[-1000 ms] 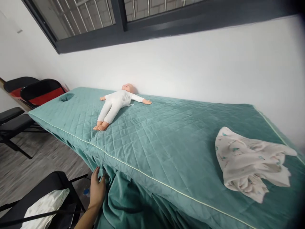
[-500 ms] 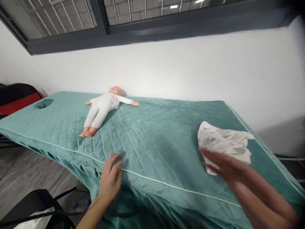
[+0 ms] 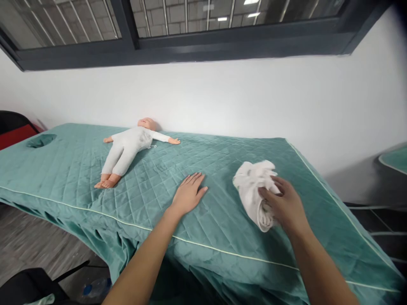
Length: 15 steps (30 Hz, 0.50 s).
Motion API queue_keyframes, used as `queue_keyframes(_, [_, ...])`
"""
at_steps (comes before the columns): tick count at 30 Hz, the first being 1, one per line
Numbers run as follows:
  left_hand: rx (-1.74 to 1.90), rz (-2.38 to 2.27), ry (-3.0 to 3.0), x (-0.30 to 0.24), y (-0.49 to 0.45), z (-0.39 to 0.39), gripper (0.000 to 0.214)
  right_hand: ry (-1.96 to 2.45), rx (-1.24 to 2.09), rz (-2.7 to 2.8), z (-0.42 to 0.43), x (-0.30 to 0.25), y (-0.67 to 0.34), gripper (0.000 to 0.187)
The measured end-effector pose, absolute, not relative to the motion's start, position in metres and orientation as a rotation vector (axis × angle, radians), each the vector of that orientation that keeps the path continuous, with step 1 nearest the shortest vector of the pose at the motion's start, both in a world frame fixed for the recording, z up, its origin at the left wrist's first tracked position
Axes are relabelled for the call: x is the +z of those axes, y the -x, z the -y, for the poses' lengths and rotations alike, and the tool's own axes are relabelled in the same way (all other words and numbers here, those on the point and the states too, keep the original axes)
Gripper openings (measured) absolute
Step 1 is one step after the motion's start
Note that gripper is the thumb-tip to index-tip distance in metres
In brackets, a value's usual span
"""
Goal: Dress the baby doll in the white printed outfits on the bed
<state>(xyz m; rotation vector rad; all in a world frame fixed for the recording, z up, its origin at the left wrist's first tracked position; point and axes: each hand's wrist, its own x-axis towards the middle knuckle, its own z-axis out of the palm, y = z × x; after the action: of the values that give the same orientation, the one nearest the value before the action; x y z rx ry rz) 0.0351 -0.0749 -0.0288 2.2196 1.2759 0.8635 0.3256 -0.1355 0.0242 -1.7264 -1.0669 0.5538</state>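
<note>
My right hand pinches a bunched white printed cloth and holds it just over the right part of the green quilted bed cover. Its folds hang together, so I cannot tell whether it is a garment. My left hand lies flat on the cover with fingers stretched out and nothing in it. Farther left, a baby doll in a white suit lies on its back with arms spread, its head close to the wall.
The bed has a face hole at its left end. A white wall and a dark window frame stand behind. At lower left are a black chair and a plastic bottle on the floor.
My right hand has taken hold of the cloth, which is now gathered and shifted left. My left hand has moved forward and right, down onto the cover. The view has shifted slightly.
</note>
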Motion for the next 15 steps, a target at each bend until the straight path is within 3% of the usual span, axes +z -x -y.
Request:
queue_keyframes(7, [1.235, -0.935, -1.463, -0.036, -0.025, 0.071, 0.055, 1.186, 1.025, 1.222, 0.103, 0.053, -0.218, 0.028])
queue_keyframes(11, [1.402, -0.94, -1.363, -0.032, -0.02, 0.071, 0.065, 1.042, 1.071, 1.233, 0.095, 0.053, -0.182, 0.025])
queue_keyframes(15, [1.304, -0.892, -1.366, -0.02, -0.02, 0.073, 0.063, 0.957, 1.177, 1.249, 0.092, 0.051, -0.171, 0.027])
